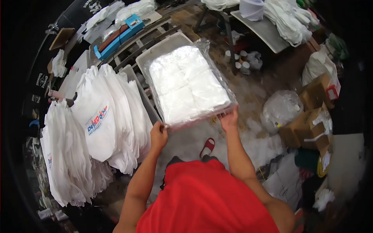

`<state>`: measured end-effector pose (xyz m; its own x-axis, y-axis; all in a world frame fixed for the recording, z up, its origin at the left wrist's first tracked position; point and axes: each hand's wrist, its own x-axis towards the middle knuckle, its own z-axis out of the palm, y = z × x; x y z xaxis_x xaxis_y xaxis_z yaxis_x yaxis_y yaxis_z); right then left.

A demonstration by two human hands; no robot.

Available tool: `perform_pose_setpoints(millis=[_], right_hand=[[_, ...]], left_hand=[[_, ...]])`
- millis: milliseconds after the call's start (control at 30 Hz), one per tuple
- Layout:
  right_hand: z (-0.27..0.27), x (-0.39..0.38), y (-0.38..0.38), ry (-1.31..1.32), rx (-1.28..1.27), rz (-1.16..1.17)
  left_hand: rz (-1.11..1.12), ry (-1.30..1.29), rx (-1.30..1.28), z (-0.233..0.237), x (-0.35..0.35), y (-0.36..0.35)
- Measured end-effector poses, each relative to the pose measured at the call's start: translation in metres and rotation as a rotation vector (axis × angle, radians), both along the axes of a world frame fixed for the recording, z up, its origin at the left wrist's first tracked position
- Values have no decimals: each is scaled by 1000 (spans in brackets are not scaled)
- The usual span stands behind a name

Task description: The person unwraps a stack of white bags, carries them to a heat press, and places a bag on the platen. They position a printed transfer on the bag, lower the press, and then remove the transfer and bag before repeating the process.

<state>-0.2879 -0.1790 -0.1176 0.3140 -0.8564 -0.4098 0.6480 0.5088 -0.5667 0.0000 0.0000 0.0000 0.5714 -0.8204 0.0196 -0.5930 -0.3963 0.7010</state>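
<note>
A clear plastic-wrapped pack of folded white material (190, 83) is in front of me, with creases dividing its top into several blocks. My left hand (158, 136) is closed at its near left corner, fingers curled against the plastic. At the near right corner, my right hand (230, 119) grips the pack's edge, with some fingers hidden underneath. A pale grey tray (147, 58) shows beyond the pack's far left side. Left of my left hand hang white bags (99, 116) with a blue and red printed logo.
A blue tool with a long bar (116, 40) lies on the rack at the far left. A table (268, 37) at the far right bears white bundles. Cardboard boxes (307, 128) and a clear plastic sack (281, 110) stand on the floor to my right.
</note>
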Motion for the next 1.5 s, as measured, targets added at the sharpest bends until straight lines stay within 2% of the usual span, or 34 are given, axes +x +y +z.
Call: perform_pose_setpoints(millis=[67,100,133,200,233,300,333,400,433,500,533,567,600,633,700,733,767,800,833,867,900,967,1000,1033,1067,1100,1167,1233,1267,1300,1333,1400,1467,1500], right_hand=[[-14,15,31,-135,337,-197],[6,-34,-29,53,313,-198],[-20,-35,-24,74,379,-188],[-99,-44,-22,-114,330,-179],[-87,-56,-28,-115,327,-172],[-43,-83,-37,235,161,-33],[-39,-93,-42,238,156,-30],[-36,-108,-49,300,71,65],[-24,-106,-50,304,67,65],[15,-97,-50,-21,272,-140],[32,-84,-48,-21,264,-146],[49,-67,-42,399,190,-145],[57,-56,-42,820,109,-145],[52,-51,-43,823,101,-160],[26,-47,-37,1615,-611,-202],[36,-34,-36,1624,-606,-214],[58,-15,-29,1664,-698,-70],[71,2,-24,1697,-785,78],[71,12,-20,1712,-767,64],[71,19,-14,1773,-669,179],[69,23,-13,1824,-574,292],[56,12,-20,1818,-527,282],[48,3,-22,1757,-624,252],[42,-1,-23,1690,-721,220],[47,0,-25,1688,-710,222],[62,3,-31,1682,-713,200],[72,9,-59,1678,-716,175],[73,16,-102,1739,-518,117],[88,39,-134,1742,-657,-105],[81,56,-173,1646,-684,-211],[92,80,-211,1476,-595,-215],[101,120,-282,1414,-432,-142],[96,159,-337,1538,-215,-99],[89,170,-364,1652,-258,133]], left_hand=[[-93,82,28,15,5,28],[-84,143,-52,-1,-38,-29],[-178,136,33,4,-36,-22],[-405,68,282,18,-16,-14],[-399,66,279,30,-9,-19],[-631,281,792,68,4,-39],[-681,423,896,84,14,-52],[-576,351,756,102,33,-80],[-539,193,574,95,49,-100],[-405,-74,240,64,82,-153],[-365,-132,101,62,93,-187],[-323,-213,-98,39,110,-219],[-272,-215,-146,31,118,-253],[-267,-228,-177,17,128,-288],[-272,-236,-212,-16,136,-345],[-231,-328,-241,-30,131,-372],[-192,-416,-269,-39,121,-394],[-209,-406,-278,-27,108,-408],[-313,-279,-4,-2,93,-415],[-415,-153,273,11,85,-424],[-433,-151,266,8,94,-440],[-696,155,231,-16,145,-469],[-829,505,179,-31,174,-479],[-766,475,334,10,180,-474],[-789,606,391,0,202,-482],[-795,607,399,2,208,-482],[-436,896,240,22,213,-478],[-434,799,298,17,201,-477],[-501,556,169,3,195,-477],[-561,312,38,-6,187,-475],[-594,203,-69,-7,173,-467],[-538,231,-153,1,139,-442],[-532,235,-199,-3,121,-418],[-532,236,-207,1,118,-409]])
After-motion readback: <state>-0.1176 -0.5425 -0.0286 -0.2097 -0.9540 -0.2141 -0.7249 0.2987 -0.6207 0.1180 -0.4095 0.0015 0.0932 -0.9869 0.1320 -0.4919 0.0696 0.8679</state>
